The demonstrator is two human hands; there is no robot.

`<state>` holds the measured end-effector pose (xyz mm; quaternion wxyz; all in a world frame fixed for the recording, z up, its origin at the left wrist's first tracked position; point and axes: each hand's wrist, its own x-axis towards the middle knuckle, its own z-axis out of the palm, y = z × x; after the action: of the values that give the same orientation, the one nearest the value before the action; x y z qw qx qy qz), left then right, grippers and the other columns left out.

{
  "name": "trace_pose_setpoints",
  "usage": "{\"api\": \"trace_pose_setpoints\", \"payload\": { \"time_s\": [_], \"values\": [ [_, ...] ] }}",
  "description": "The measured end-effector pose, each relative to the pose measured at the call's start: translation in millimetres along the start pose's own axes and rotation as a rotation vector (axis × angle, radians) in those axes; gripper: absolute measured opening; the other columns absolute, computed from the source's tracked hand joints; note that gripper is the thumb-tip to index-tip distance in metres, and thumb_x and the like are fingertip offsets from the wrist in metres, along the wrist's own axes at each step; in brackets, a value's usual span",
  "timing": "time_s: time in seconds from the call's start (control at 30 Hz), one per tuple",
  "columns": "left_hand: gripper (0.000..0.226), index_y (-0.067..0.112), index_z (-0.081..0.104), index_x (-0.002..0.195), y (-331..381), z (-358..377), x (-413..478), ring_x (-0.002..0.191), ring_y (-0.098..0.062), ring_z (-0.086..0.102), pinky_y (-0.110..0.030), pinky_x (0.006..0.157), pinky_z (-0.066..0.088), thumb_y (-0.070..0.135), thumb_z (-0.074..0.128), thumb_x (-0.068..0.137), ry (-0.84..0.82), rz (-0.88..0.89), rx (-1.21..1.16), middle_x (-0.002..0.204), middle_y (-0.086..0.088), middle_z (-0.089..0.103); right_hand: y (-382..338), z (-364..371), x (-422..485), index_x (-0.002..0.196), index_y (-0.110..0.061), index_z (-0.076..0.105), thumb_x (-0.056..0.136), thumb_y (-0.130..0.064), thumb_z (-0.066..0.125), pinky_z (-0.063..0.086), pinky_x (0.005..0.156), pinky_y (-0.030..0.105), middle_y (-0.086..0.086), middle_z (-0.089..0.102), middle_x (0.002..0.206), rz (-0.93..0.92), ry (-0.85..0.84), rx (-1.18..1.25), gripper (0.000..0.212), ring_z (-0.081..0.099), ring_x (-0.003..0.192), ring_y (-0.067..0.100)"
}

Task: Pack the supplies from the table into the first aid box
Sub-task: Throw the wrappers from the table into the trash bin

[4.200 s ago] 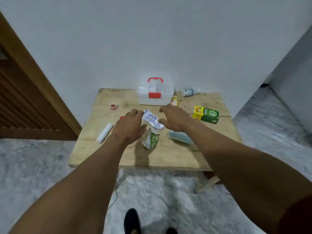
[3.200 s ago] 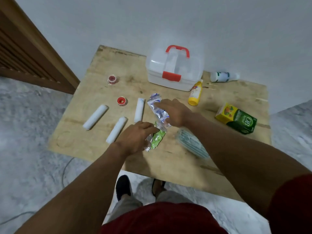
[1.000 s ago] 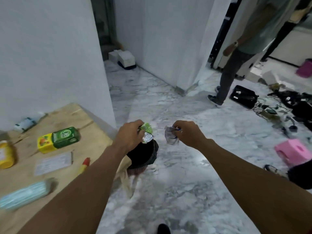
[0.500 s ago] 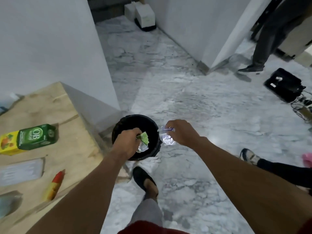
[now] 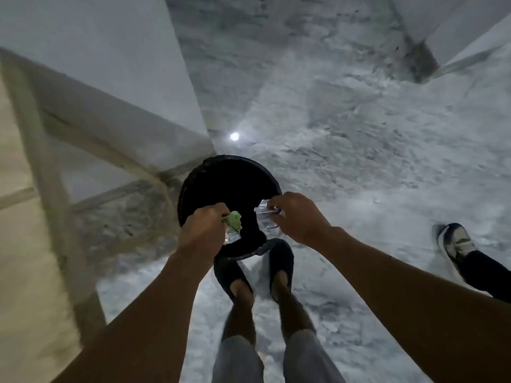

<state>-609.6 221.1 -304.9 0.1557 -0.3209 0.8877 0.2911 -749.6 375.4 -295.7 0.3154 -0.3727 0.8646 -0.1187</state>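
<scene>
Step in hand, by my reading: binning litter before packing proper. Left hand (image 5: 203, 232) is pinching a crumpled green wrapper (image 5: 233, 220); right hand (image 5: 297, 217) is pinching a clear printed wrapper (image 5: 266, 217). Both arms are reaching forward and down, knuckles up, over the black bin (image 5: 237, 158) on the floor. The next move is calling for both pinches to loosen above the opening. First aid box and supplies are sitting out of view; only the tabletop (image 5: 16, 244) edge is showing at left.

The round bin (image 5: 237, 164) is black, inside and out. The green wrapper (image 5: 233, 221) in the left hand (image 5: 203, 230) has a silver side. The clear wrapper (image 5: 266, 217) in the right hand (image 5: 297, 219) has blue marks. The floor (image 5: 359, 161) is grey and white, blotchy like marble. The table (image 5: 16, 244) is pale wood. The shoes (image 5: 231, 269) are black, the shorts (image 5: 237, 360) grey.
</scene>
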Motion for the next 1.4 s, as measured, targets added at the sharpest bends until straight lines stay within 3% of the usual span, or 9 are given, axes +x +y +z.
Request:
{"api": "trace_pose_setpoints", "payload": {
  "time_s": [0.17, 0.4, 0.57, 0.7, 0.8, 0.97, 1.1, 1.23, 1.4],
  "values": [
    [0.035, 0.023, 0.061, 0.121, -46.0, 68.9, 71.8, 0.096, -0.035, 0.065, -0.045, 0.08, 0.055, 0.005, 0.049, 0.093, 0.002, -0.052, 0.13, 0.112, -0.01, 0.066, 49.8, 80.4, 92.1, 0.105, -0.01, 0.07, 0.089, -0.006, 0.058, 0.051, 0.076, 0.043, 0.017, 0.063, 0.1, -0.078, -0.041, -0.027, 0.02, 0.059, 0.091, 0.039],
    [0.027, 0.009, 0.063, 0.111, -107.0, 155.1, 123.2, 0.093, -0.043, 0.063, -0.05, 0.074, 0.053, -0.003, 0.056, 0.088, -0.055, 0.007, 0.141, 0.102, -0.018, 0.065, 98.6, 176.4, 163.5, 0.116, -0.01, 0.065, 0.095, -0.009, 0.055, 0.05, 0.081, 0.043, 0.018, 0.058, 0.109, -0.142, -0.177, -0.059, 0.023, 0.055, 0.097, 0.037],
    [0.033, 0.01, 0.059, 0.119, -124.4, 181.1, 131.2, 0.103, -0.04, 0.059, -0.047, 0.081, 0.05, 0.005, 0.061, 0.087, -0.101, 0.013, 0.167, 0.113, -0.015, 0.06, 103.2, 209.1, 180.0, 0.127, -0.008, 0.059, 0.091, -0.014, 0.062, 0.044, 0.093, 0.039, 0.018, 0.058, 0.122, -0.139, -0.276, -0.134, 0.037, 0.055, 0.112, 0.037],
    [0.03, 0.01, 0.056, 0.12, -114.1, 171.6, 120.5, 0.105, -0.035, 0.059, -0.046, 0.086, 0.05, 0.012, 0.058, 0.09, -0.107, 0.02, 0.179, 0.116, -0.012, 0.059, 93.6, 194.8, 166.5, 0.134, -0.01, 0.053, 0.094, -0.018, 0.062, 0.043, 0.095, 0.039, 0.016, 0.055, 0.128, -0.105, -0.296, -0.149, 0.042, 0.052, 0.116, 0.036],
    [0.03, 0.008, 0.058, 0.118, -88.8, 144.9, 103.5, 0.1, -0.035, 0.06, -0.044, 0.083, 0.05, 0.013, 0.06, 0.089, -0.068, 0.044, 0.171, 0.112, -0.014, 0.06, 77.0, 160.8, 146.0, 0.138, -0.014, 0.049, 0.096, -0.019, 0.06, 0.042, 0.099, 0.038, 0.012, 0.051, 0.132, -0.088, -0.293, -0.171, 0.044, 0.049, 0.121, 0.034],
    [0.038, 0.002, 0.066, 0.103, -24.2, 63.1, 61.2, 0.076, -0.041, 0.064, -0.047, 0.074, 0.054, 0.006, 0.077, 0.067, 0.059, 0.103, 0.216, 0.092, -0.019, 0.066, 14.8, 63.2, 93.4, 0.137, -0.009, 0.05, 0.1, -0.022, 0.051, 0.04, 0.103, 0.04, 0.014, 0.05, 0.135, -0.039, -0.189, -0.189, 0.039, 0.046, 0.125, 0.035],
    [0.04, 0.0, 0.059, 0.121, 27.8, -30.4, 18.0, 0.1, -0.042, 0.059, -0.048, 0.088, 0.047, 0.014, 0.066, 0.084, 0.186, 0.171, 0.188, 0.113, -0.022, 0.06, -42.3, -25.5, 39.5, 0.117, 0.005, 0.065, 0.093, -0.014, 0.062, 0.046, 0.095, 0.043, 0.022, 0.061, 0.12, -0.149, 0.091, -0.185, 0.031, 0.057, 0.11, 0.042],
    [0.039, 0.0, 0.054, 0.126, 68.3, -137.3, -29.8, 0.106, -0.04, 0.055, -0.045, 0.091, 0.044, 0.015, 0.059, 0.09, 0.356, 0.256, 0.209, 0.12, -0.021, 0.057, -100.2, -109.0, -21.1, 0.136, -0.009, 0.05, 0.099, -0.029, 0.051, 0.043, 0.104, 0.041, 0.015, 0.052, 0.134, -0.029, 0.209, -0.094, 0.043, 0.047, 0.123, 0.032],
    [0.045, 0.001, 0.046, 0.136, 95.6, -226.5, -113.7, 0.115, -0.037, 0.052, -0.041, 0.099, 0.04, 0.02, 0.054, 0.096, 0.57, 0.284, 0.225, 0.131, -0.021, 0.053, -168.3, -172.5, -89.7, 0.137, -0.01, 0.049, 0.099, -0.032, 0.051, 0.042, 0.105, 0.039, 0.014, 0.052, 0.134, -0.126, 0.42, -0.113, 0.044, 0.047, 0.123, 0.031]
  ]
}}
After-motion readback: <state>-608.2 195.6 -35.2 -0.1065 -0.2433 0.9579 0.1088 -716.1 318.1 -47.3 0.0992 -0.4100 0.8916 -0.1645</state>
